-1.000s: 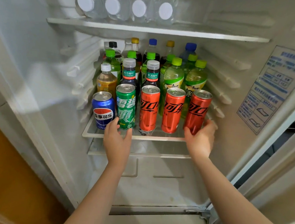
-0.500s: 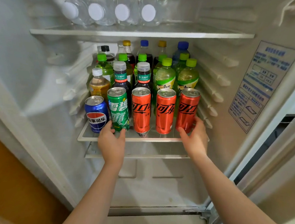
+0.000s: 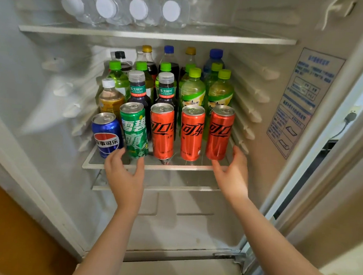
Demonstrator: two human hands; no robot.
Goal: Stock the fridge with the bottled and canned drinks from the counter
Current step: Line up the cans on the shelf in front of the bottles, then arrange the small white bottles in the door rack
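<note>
Left hand point(image 3: 127, 172) spread below the green Sprite can point(image 3: 134, 131); right hand point(image 3: 231, 172) spread beside the right Coca-Cola can point(image 3: 219, 133); Pepsi can point(image 3: 107, 134) far left

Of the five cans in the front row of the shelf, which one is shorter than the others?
The blue can, at the far left of the row. It is short and wide, while the green can and the three red cans beside it are tall and slim.

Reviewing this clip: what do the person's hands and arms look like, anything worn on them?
Both forearms are bare as far as the picture shows: no sleeves, gloves, watch or bracelet. The left hand and right hand show no rings on the sides visible. Nails look short and unpainted.
</note>
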